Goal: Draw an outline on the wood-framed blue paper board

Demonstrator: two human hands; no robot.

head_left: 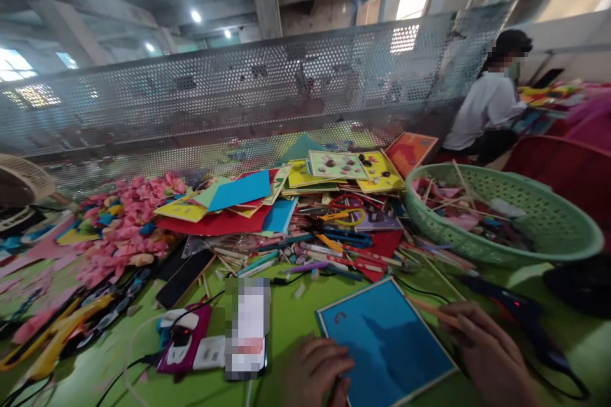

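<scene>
A blue board (pixel 396 343) with pale wooden edging lies tilted on the green table in front of me, a small reddish-brown curved mark near its far left corner. My left hand (pixel 322 365) grips the board's left edge, fingers bent over the blue face. Over the right edge, my right hand (pixel 491 350) pinches an orange pencil (pixel 436 313) that points left across the rim. To the right of that hand lies a dark glue gun (pixel 518 311) with a small red light. A phone (pixel 248 327) with a lit, blurred screen stands left of the board.
A green basket (pixel 568 238) of sticks and scraps stands at the right. Behind are scissors (pixel 346 216), pens and stacked coloured cards (pixel 241 191). Pink paper pieces (pixel 128 216) heap at left, near a power strip (pixel 184 337) with cords. A co-worker (pixel 487 102) sits far right.
</scene>
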